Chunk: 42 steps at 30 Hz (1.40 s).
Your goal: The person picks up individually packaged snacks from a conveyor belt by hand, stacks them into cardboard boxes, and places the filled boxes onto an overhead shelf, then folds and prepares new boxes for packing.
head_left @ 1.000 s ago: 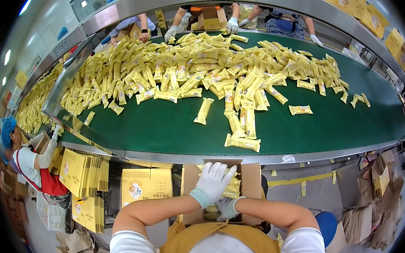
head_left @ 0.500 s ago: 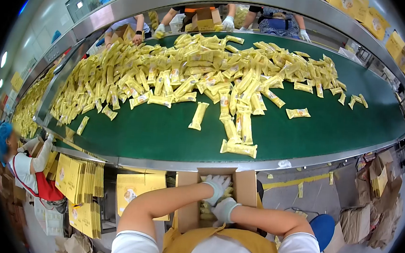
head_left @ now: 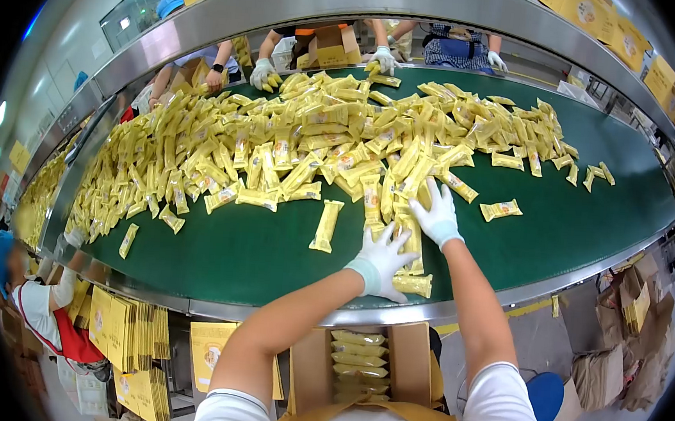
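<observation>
My left hand (head_left: 383,265), in a white glove, lies with fingers spread over yellow wrapped snack packets (head_left: 415,251) near the belt's front edge. Farther forward and to the right, my right hand (head_left: 437,213), gloved too, rests on the near edge of the packet pile (head_left: 344,121) with its fingers apart. One packet (head_left: 412,284) lies crosswise beside my left hand, partly covered. Below my arms stands an open cardboard box (head_left: 314,365), with packets (head_left: 358,360) stacked in a row inside it.
The green conveyor belt (head_left: 556,218) has a metal rim (head_left: 229,311). Several co-workers reach in from the far side, among them a gloved hand (head_left: 263,75) holding packets. At left, a person in a red apron (head_left: 76,337) stands near flattened yellow cartons (head_left: 122,328). A blue stool (head_left: 545,399) is at right.
Both my hands have left the cardboard box and moved forward onto the packets on the belt. The rows of packets inside the box now show.
</observation>
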Tool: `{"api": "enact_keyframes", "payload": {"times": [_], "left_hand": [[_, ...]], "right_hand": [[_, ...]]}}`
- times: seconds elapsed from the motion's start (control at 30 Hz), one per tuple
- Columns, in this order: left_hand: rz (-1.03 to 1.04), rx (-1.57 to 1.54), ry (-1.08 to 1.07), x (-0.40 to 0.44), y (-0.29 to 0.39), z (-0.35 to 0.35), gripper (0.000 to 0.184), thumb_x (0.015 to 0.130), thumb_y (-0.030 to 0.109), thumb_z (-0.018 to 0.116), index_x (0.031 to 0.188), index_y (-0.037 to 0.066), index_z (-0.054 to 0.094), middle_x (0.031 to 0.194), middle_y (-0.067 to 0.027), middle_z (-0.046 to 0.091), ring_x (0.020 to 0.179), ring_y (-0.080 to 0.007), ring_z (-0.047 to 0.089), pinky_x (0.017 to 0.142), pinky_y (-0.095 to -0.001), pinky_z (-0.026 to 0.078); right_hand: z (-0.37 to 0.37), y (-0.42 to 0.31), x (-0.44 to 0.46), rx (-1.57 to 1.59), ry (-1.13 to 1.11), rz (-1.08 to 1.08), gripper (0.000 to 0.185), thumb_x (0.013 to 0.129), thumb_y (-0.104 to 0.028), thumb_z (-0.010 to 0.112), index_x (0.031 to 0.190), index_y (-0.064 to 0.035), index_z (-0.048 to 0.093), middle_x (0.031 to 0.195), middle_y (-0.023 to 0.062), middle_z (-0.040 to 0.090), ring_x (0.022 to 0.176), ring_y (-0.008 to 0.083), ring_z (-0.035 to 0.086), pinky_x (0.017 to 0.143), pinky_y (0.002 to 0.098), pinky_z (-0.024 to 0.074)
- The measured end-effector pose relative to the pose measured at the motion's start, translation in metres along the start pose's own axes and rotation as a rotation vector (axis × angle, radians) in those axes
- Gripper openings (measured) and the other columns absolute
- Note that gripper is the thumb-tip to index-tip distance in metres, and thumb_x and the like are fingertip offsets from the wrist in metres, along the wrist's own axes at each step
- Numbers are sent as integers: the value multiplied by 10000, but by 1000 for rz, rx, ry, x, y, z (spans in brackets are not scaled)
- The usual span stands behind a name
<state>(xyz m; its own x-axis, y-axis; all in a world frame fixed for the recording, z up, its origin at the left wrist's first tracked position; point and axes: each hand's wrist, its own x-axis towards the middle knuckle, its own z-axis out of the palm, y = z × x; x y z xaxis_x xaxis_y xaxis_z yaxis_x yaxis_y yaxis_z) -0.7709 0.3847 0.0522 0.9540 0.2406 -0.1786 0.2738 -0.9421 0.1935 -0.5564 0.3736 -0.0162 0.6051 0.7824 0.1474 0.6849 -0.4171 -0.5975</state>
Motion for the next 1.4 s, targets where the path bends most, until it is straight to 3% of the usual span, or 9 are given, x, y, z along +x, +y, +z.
{"api": "enact_keyframes", "payload": {"times": [0.17,0.37,0.57,0.73,0.83,0.93,1.17,1.27,1.4], "left_hand": [[58,9,-15,-4,-32,36,664,768,598,705,1326,253,603,1619,-143,280,1502,-435,191,1111,-728,214],[-17,-25,240,-66,-82,76,469,782,548,710,1077,185,674,1386,-69,524,1399,-450,357,1097,-692,257],[-193,-39,411,-147,-108,85,408,707,386,805,972,118,651,1241,-62,593,1371,-457,402,1106,-626,308],[-278,-36,300,-197,-108,89,467,718,467,782,1015,121,682,1297,-73,582,1410,-444,358,1124,-660,259],[-379,34,271,-210,-77,69,571,714,503,784,1125,120,680,1297,-84,581,1410,-447,358,1153,-653,211],[-286,127,418,-205,-67,68,660,716,494,811,1246,137,643,1258,-78,588,1330,-399,450,1137,-568,269],[-282,-119,141,-170,-82,82,617,778,396,802,1281,89,619,1128,-108,608,1101,-322,555,976,-430,437],[-280,-198,450,-177,-82,69,559,806,371,780,1261,88,621,1110,-143,598,1052,-335,568,944,-441,462],[-871,-134,480,-184,-90,42,531,787,359,806,1208,85,633,1142,-152,579,1053,-351,571,911,-443,506]], "right_hand": [[24,-29,35,-94,-189,105,964,767,-701,651,1577,-323,287,1601,201,297,1452,523,241,1154,603,287],[44,-56,-11,-260,-268,-229,831,742,-711,661,1443,-285,532,1546,194,391,1404,556,259,1126,607,321],[42,-64,-69,-335,-321,-524,777,748,-646,681,1427,-297,538,1512,174,426,1338,643,268,1059,662,339],[22,-44,-85,-262,-314,-851,691,826,-604,641,1426,-280,530,1457,190,476,1298,569,394,1051,612,366],[-4,-36,-106,-30,35,-696,455,821,-429,723,1111,-80,688,1191,161,641,1111,368,594,965,442,456],[-44,-34,-146,-174,101,-478,368,783,-430,760,692,-98,631,749,75,540,775,292,551,718,421,414],[-68,27,-199,-265,-330,-375,415,726,-329,819,1037,-85,693,943,125,589,932,333,585,887,418,486],[-78,22,-181,-85,-394,-384,441,733,-233,814,1111,-67,660,995,134,610,989,349,600,926,424,493],[-75,-23,-145,145,-294,-509,481,756,-78,762,1215,-62,618,1182,152,657,1085,356,624,977,421,484]]}}
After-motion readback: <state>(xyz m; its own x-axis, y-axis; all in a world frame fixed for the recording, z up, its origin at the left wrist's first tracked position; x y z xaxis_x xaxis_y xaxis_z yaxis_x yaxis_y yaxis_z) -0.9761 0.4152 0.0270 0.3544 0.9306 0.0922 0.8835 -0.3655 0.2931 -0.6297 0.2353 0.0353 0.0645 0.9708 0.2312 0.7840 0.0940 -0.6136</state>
